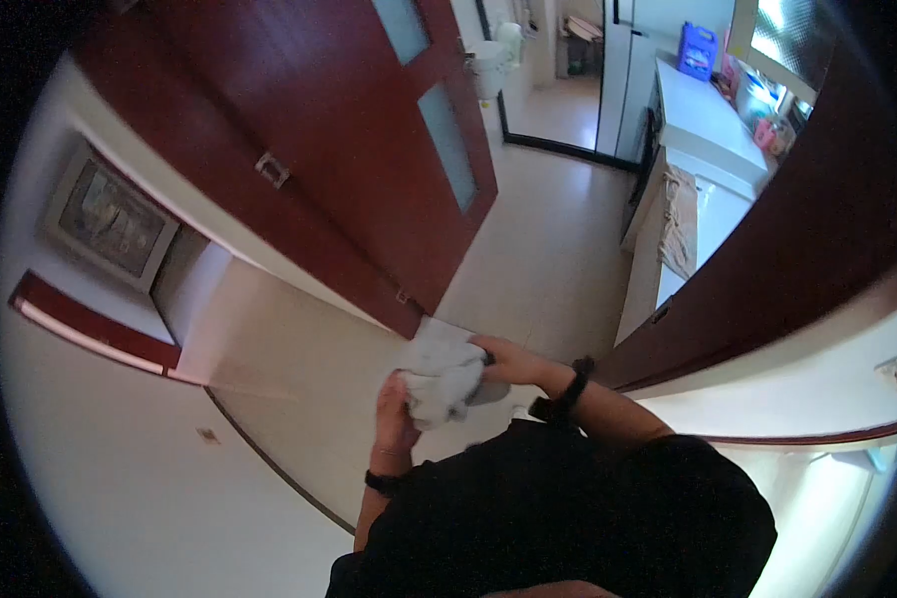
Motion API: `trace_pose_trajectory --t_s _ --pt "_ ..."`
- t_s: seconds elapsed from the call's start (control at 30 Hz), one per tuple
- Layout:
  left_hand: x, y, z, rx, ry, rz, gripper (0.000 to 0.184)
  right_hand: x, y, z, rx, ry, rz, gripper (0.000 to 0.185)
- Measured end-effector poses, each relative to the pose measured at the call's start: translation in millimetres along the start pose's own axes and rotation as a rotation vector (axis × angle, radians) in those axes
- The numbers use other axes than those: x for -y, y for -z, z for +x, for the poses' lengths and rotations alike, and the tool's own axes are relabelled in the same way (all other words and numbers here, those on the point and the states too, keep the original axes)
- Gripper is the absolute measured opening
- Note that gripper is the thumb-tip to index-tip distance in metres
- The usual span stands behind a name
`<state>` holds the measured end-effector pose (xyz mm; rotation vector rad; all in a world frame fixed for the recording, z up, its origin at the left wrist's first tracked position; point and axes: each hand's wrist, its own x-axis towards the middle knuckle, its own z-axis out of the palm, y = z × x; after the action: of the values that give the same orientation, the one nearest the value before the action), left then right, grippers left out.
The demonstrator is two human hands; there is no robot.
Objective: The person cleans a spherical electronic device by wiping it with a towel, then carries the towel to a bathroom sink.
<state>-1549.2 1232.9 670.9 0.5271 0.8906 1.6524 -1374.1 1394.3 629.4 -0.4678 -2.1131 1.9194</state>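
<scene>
A crumpled white cloth (443, 384) is bunched up in front of my body, held between both hands. My left hand (396, 411) grips its left edge, with the thumb side against the folds. On the other side, my right hand (508, 361) has its fingers around the cloth's upper right part; some fingertips are hidden by the fabric. A dark band is on each wrist. Below the cloth is the pale floor, and part of a grey shoe or slipper (490, 393) shows beside it.
A dark red door (369, 149) with glass panes stands open ahead on the left. To the right, a white counter (708, 110) bears a blue-purple jug (698, 52) and a beige cloth (680, 219). A dark door frame (747, 249) runs close on my right. A framed picture (115, 219) is at left.
</scene>
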Motion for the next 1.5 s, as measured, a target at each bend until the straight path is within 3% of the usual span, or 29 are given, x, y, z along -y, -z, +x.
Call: trace_pose_trajectory --t_s 0.13,0.2,0.23,0.4,0.47,0.57,0.63,0.7,0.73,0.77,0.8,0.87,0.9,0.93,0.97,1.03,1.07,1.13,1.2,1.23,1.33,1.4,1.47,1.5 --pt "-49.1 46.3 65.3 -0.081 -0.033 0.108 0.036 38.1 44.6 64.1 -0.134 0.025 0.182 0.045" --pt "-28.8 121.8 75.0 -0.084 0.046 0.148 0.037 32.4 67.9 71.6 -0.237 0.024 -0.127 0.043" --pt "-17.8 145.0 101.5 -0.102 0.087 0.188 0.038 49.8 83.1 67.1 -0.232 -0.059 -0.052 0.042" --pt "-3.3 82.4 229.9 -0.072 0.364 0.135 0.05 15.7 154.3 79.0 -0.542 -0.059 0.067 0.04" --pt "-3.5 57.1 287.1 0.247 0.472 0.074 0.061 17.9 175.7 83.9 -0.608 0.052 0.386 0.038" --pt "8.7 29.3 386.9 0.461 0.847 -0.195 0.067 29.4 212.5 96.5 -0.744 0.1 0.416 0.04" --pt "32.9 -6.5 441.1 0.846 0.568 0.273 0.067 27.8 233.4 104.5 -0.811 0.14 0.42 0.041" --pt "57.4 -52.0 492.7 1.228 0.225 0.718 0.067 19.6 258.8 106.5 -0.83 0.023 0.103 0.042" --pt "70.6 -77.4 509.0 1.351 0.129 0.822 0.067 14.6 269.3 100.8 -0.882 0.025 0.103 0.042" --pt "83.7 -103.2 525.1 1.468 0.017 0.913 0.067 10.2 280.3 93.3 -1.005 -0.072 -0.155 0.042" --pt "93.1 -135.9 522.6 1.402 0.222 0.713 0.058 7.0 291.3 83.1 -1.112 -0.185 -0.414 0.042" --pt "109.8 -203.0 506.9 1.197 0.618 0.332 0.041 -0.3 318.9 39.1 -1.188 -0.295 -0.531 0.044" --pt "118.2 -231.0 507.5 1.058 0.801 0.153 0.034 -12.9 329.3 16.2 -1.308 -0.205 -0.271 0.045" --pt "127.6 -263.0 517.5 1.073 0.809 0.164 0.034 -22.2 339.2 -7.0 -1.404 -0.101 -0.005 0.047" --pt "138.7 -297.5 531.7 1.367 0.935 0.01 0.036 -20.6 348.3 -30.7 -1.528 -0.054 0.117 0.047" --pt "183.7 -319.3 551.4 1.663 1.063 -0.111 0.037 -35.0 368.9 -80.4 -1.783 0.086 0.296 0.043" --pt "233.9 -303.5 560.7 1.459 0.828 0.141 0.038 -50.4 380.3 -102.0 -1.924 0.17 0.363 0.04" --pt "273.5 -325.3 579.6 1.268 0.598 0.386 0.038 -70.5 396.1 -147.2 -2.244 0.233 0.544 0.036" --pt "289.7 -374.5 601.9 0.714 1.313 0.134 0.041 -74.0 403.0 -182.5 -2.403 0.431 0.652 0.037" --pt "297.8 -401.5 602.2 0.817 1.22 0.286 0.045 -74.7 407.5 -202.2 -2.46 0.495 0.715 0.037" --pt "334.0 -466.6 603.0 0.751 1.259 0.411 0.049 -72.4 416.5 -250.6 -2.611 0.723 0.818 0.041" --pt "366.5 -492.1 598.2 0.816 1.334 0.377 0.053 -61.8 419.4 -274.6 -2.691 0.766 0.855 0.05" --pt "403.8 -505.1 597.8 1.175 1.396 0.242 0.055 -49.9 428.6 -299.6 -2.758 0.819 0.822 0.048" --pt "416.6 -516.7 593.0 1.186 1.427 0.251 0.055 -45.4 433.1 -310.7 -2.79 0.874 0.801 0.045"
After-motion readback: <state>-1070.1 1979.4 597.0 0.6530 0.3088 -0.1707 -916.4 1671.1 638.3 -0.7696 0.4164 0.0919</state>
